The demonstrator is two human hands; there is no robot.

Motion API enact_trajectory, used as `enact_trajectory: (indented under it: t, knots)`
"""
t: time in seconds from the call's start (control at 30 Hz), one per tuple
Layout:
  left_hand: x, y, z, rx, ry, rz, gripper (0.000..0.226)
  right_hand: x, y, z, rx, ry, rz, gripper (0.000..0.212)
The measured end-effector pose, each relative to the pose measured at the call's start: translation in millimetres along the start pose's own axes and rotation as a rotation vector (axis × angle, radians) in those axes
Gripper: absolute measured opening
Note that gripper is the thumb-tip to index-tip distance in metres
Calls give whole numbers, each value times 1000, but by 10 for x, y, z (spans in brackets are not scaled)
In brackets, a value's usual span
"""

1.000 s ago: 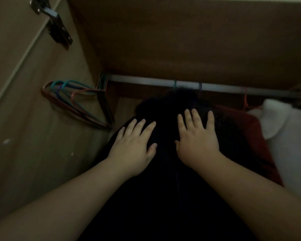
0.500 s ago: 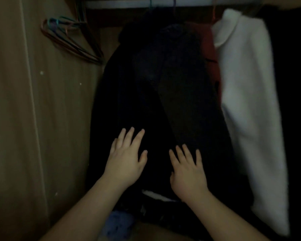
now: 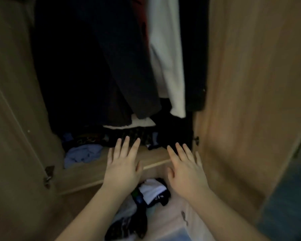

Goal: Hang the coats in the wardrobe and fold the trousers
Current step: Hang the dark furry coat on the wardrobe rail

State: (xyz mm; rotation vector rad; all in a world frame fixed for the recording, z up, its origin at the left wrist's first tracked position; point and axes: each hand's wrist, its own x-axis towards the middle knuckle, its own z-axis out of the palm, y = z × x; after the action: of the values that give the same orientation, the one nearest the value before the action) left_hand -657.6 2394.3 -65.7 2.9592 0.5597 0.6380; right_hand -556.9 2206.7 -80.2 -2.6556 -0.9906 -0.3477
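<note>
A dim wardrobe (image 3: 250,84) is standing open, its wooden shelf (image 3: 87,171) running across below the hanging clothes. The dark coat (image 3: 125,66) is hanging straight down, its long axis vertical, above and ahead of both hands. The left hand (image 3: 122,165) and right hand (image 3: 185,168) are hovering flat, fingers spread and holding nothing, over the shelf edge. A white garment (image 3: 165,58) is hanging just right of the coat; crumpled clothes (image 3: 82,153) are lying on the shelf; no trousers can be told apart.

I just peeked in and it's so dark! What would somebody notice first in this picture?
Probably the two bare hands, left hand and right hand, spread open low in the middle, holding nothing. Next comes the white coat, bright among dark coats hanging up top, then the blue cloth crumpled on the wardrobe floor at the left.
</note>
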Motion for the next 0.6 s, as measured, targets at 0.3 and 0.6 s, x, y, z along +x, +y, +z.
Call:
enact_trajectory:
  t: [0.3, 0.6]
  knots:
    - [-1112, 1558, 239, -83, -77, 310, 71, -2024, 857, -337, -39, 87, 271, 69]
    - [-2833, 4225, 500, -312, -219, 663, 73, -5014, 2155, -1133, -202, 106, 703, 70]
